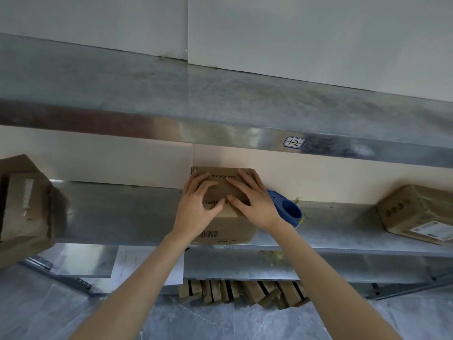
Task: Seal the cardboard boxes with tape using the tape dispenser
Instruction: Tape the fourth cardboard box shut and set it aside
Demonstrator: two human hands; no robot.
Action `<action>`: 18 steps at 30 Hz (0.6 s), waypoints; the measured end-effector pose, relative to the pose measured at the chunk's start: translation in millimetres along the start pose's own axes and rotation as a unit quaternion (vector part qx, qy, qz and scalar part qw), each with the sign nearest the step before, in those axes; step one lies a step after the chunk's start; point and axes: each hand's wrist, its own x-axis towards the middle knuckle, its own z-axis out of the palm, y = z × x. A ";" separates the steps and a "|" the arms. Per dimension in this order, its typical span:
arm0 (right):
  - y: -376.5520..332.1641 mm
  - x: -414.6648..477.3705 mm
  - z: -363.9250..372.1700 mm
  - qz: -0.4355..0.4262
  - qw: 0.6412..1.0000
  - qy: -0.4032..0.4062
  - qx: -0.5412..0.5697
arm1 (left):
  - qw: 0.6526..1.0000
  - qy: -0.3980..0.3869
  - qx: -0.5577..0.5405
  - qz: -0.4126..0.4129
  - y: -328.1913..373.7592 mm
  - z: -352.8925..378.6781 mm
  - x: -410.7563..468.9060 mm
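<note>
A small brown cardboard box with printed numbers and a barcode stands on the metal shelf in the middle of the view. My left hand lies flat on its top flaps, fingers spread. My right hand presses the top beside it, fingers straight, thumbs nearly meeting. A blue tape dispenser lies on the shelf just right of the box, partly hidden behind my right hand.
A torn cardboard box sits at the shelf's left end and a taped box with a label at the right. An upper shelf overhangs closely. Flattened cartons and a paper sheet lie below.
</note>
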 end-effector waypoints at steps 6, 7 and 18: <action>8.0 -5.2 -4.4 -0.003 0.989 0.056 0.136 | 1.000 -0.005 -0.016 -0.007 3.1 3.0 0.9; 12.7 -8.8 -7.0 0.007 0.978 0.089 0.187 | 1.000 -0.003 -0.022 -0.012 3.3 3.2 1.2; 113.9 -37.6 -9.4 0.177 0.981 0.008 -0.079 | 0.999 0.015 -0.030 -0.022 7.7 3.2 0.0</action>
